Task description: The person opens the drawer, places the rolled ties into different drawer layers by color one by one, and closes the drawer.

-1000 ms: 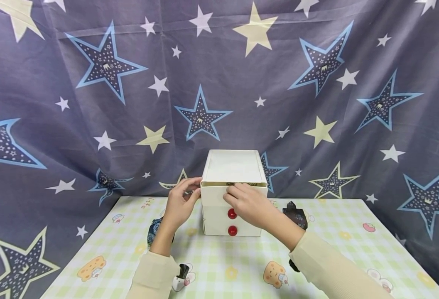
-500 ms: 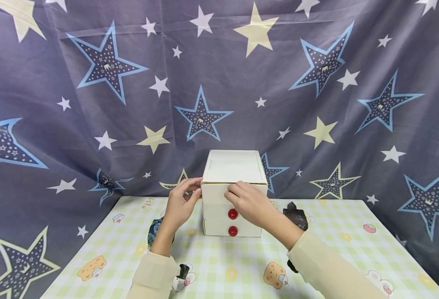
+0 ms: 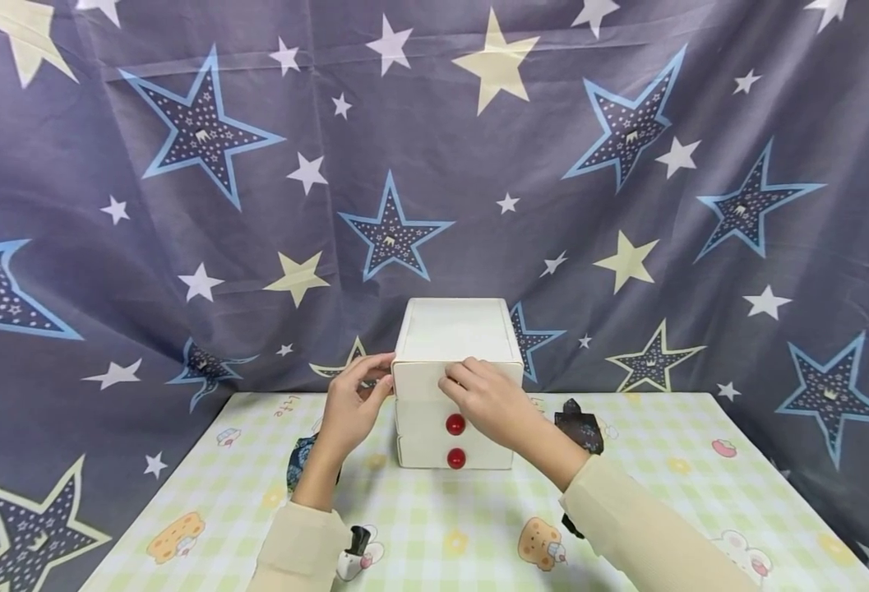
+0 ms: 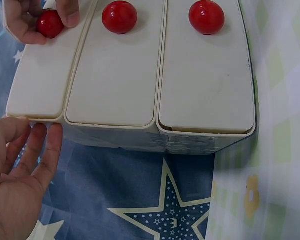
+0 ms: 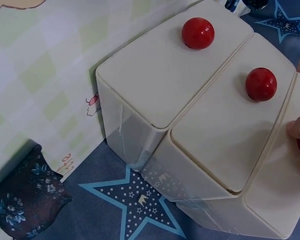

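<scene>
A white three-drawer cabinet (image 3: 458,329) with round red knobs stands at the back of the table. My right hand (image 3: 489,403) is at the front of the top drawer; in the left wrist view its fingers pinch that drawer's red knob (image 4: 50,23). The top drawer lies flush with its frame. My left hand (image 3: 350,407) rests its extended fingertips against the cabinet's upper left side, as the left wrist view also shows. The middle drawer's knob (image 3: 455,424) and the bottom drawer's knob (image 3: 456,458) are untouched, and both drawers are in.
A dark floral cloth item (image 3: 580,429) lies right of the cabinet, partly behind my right arm. Another dark blue patterned item (image 3: 302,462) is partly hidden by my left forearm. A checked cloth (image 3: 404,526) covers the table, with a star-patterned curtain (image 3: 434,148) behind.
The top drawer has gone in, and the gap above its front has disappeared. My right hand keeps hold of its knob; my left hand stays against the cabinet's side.
</scene>
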Action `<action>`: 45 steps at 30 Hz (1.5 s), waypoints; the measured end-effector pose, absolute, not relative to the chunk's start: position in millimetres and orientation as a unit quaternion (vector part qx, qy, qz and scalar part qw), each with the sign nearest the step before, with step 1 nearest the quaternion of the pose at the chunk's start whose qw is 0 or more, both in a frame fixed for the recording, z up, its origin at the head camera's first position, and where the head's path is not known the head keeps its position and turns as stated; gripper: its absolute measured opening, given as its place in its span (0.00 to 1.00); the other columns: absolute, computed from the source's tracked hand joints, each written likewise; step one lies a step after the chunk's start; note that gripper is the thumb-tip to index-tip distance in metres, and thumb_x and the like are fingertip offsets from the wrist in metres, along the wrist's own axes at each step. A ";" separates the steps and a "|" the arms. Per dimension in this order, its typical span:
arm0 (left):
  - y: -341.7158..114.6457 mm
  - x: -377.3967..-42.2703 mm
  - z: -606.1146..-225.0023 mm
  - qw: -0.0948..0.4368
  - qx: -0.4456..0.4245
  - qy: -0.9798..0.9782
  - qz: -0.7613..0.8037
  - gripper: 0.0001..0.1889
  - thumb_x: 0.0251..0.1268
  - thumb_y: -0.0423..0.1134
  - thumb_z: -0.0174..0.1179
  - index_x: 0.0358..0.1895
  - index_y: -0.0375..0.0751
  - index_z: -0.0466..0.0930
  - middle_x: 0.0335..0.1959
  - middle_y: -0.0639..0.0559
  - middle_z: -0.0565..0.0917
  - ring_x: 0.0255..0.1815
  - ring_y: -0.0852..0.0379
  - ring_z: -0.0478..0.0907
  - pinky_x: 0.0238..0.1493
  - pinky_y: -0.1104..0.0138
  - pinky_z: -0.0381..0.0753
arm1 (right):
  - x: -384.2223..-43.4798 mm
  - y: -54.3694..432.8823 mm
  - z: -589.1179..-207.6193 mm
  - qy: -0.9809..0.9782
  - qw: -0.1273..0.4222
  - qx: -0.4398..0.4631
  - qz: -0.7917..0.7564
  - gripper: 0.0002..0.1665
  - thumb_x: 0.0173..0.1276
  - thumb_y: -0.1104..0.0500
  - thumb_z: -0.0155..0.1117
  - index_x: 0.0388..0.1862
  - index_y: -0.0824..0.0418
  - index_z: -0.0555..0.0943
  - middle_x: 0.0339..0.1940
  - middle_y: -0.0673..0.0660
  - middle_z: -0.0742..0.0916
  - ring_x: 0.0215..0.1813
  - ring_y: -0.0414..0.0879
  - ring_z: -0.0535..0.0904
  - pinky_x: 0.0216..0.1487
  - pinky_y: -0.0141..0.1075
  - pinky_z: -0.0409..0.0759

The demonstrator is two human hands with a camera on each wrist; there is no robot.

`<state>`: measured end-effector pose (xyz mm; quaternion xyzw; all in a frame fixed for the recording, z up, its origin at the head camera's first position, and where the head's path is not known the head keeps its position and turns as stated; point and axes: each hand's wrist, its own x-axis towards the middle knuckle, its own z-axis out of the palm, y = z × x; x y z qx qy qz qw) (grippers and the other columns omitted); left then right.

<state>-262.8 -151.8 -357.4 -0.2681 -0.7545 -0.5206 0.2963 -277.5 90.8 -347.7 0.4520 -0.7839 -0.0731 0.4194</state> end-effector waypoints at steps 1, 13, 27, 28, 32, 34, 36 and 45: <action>-152.3 -262.6 -357.6 0.297 -0.268 -0.755 -0.520 0.18 0.69 0.21 0.61 0.60 0.27 0.80 0.52 0.35 0.81 0.49 0.40 0.84 0.44 0.59 0.90 | -278.1 90.7 -348.5 -0.782 0.421 0.453 -0.073 0.16 0.67 0.70 0.70 0.52 0.62 0.84 0.50 0.56 0.84 0.46 0.49 0.78 0.46 0.36 0.82; -153.2 -262.9 -356.2 0.301 -0.265 -0.753 -0.522 0.17 0.68 0.21 0.62 0.59 0.27 0.81 0.52 0.34 0.82 0.49 0.39 0.84 0.43 0.49 0.89 | -280.6 91.9 -351.0 -0.778 0.427 0.454 -0.076 0.17 0.67 0.70 0.70 0.54 0.61 0.83 0.52 0.56 0.83 0.48 0.50 0.78 0.47 0.36 0.82; -154.0 -264.1 -355.7 0.299 -0.269 -0.751 -0.524 0.17 0.68 0.21 0.62 0.60 0.27 0.81 0.52 0.34 0.82 0.49 0.40 0.84 0.44 0.52 0.89 | -282.2 93.1 -351.3 -0.768 0.436 0.464 -0.068 0.13 0.69 0.66 0.68 0.52 0.60 0.84 0.48 0.56 0.83 0.47 0.50 0.78 0.48 0.38 0.83; -154.1 -264.3 -355.8 0.300 -0.268 -0.751 -0.523 0.17 0.68 0.21 0.62 0.60 0.27 0.81 0.52 0.34 0.82 0.49 0.40 0.84 0.44 0.53 0.90 | -281.2 93.3 -351.1 -0.766 0.439 0.465 -0.067 0.13 0.69 0.66 0.68 0.51 0.60 0.84 0.48 0.56 0.83 0.46 0.51 0.78 0.47 0.38 0.83; -154.2 -264.9 -356.6 0.296 -0.268 -0.751 -0.527 0.17 0.68 0.21 0.62 0.60 0.27 0.81 0.52 0.34 0.82 0.49 0.40 0.84 0.44 0.52 0.89 | -275.2 95.0 -352.0 -0.761 0.448 0.466 -0.058 0.15 0.65 0.62 0.71 0.51 0.60 0.84 0.45 0.56 0.83 0.47 0.51 0.79 0.48 0.40 0.82; -154.3 -265.0 -357.2 0.293 -0.271 -0.748 -0.531 0.17 0.68 0.21 0.62 0.60 0.27 0.80 0.52 0.34 0.81 0.49 0.39 0.84 0.44 0.51 0.89 | -271.5 96.6 -354.3 -0.757 0.454 0.467 -0.055 0.16 0.63 0.61 0.72 0.50 0.60 0.84 0.44 0.55 0.84 0.47 0.52 0.79 0.48 0.41 0.82; -154.4 -265.3 -357.7 0.290 -0.274 -0.746 -0.534 0.17 0.69 0.20 0.61 0.60 0.26 0.80 0.52 0.33 0.81 0.49 0.38 0.83 0.45 0.50 0.89 | -268.0 97.7 -357.3 -0.754 0.458 0.468 -0.052 0.16 0.62 0.59 0.72 0.50 0.59 0.85 0.43 0.55 0.85 0.46 0.52 0.79 0.48 0.41 0.82; -153.7 -266.9 -359.7 0.290 -0.277 -0.746 -0.532 0.18 0.69 0.21 0.61 0.60 0.27 0.80 0.52 0.35 0.81 0.49 0.39 0.84 0.44 0.56 0.90 | -259.8 98.4 -378.6 -0.750 0.457 0.473 -0.065 0.13 0.65 0.58 0.65 0.49 0.57 0.84 0.42 0.52 0.85 0.43 0.50 0.79 0.43 0.38 0.79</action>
